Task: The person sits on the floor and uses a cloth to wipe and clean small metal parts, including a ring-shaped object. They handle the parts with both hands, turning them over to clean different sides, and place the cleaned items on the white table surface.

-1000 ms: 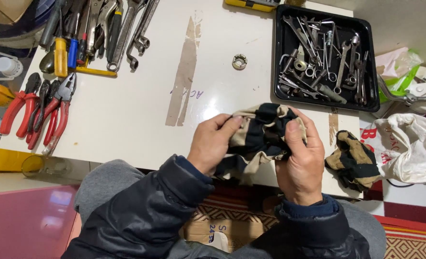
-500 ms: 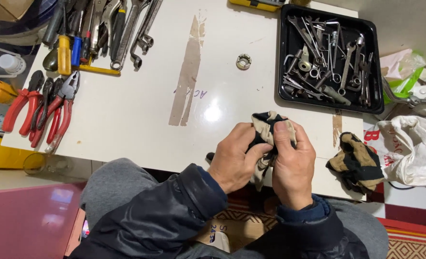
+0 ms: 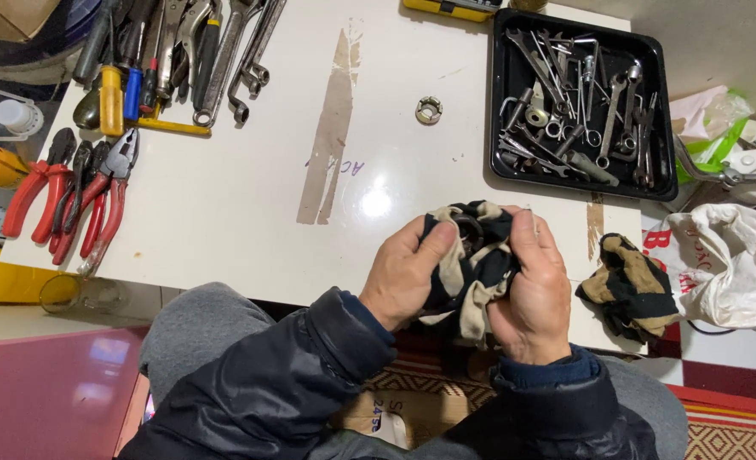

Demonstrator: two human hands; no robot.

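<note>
Both grips are clamping down on the same thing: the left hand (image 3: 408, 277) and right hand (image 3: 533, 294) are bunching a black-and-tan striped rag (image 3: 467, 255) between them, thumbs pressing in on top, right at the near edge of the white worktop (image 3: 224, 196). Something small and dark is peeking out of the folds, can't tell what it is. Looks like they're rubbing a part clean inside the cloth, so the next bit probably needs the fingers turning it while keeping the rag wrapped tight. A second rag (image 3: 626, 285) is lying just to the right. Further out, the black tray (image 3: 663, 119) is holding a jumble of wrenches, hex keys and rings, and red-handled pliers (image 3: 71, 200) are sitting far left.
</note>
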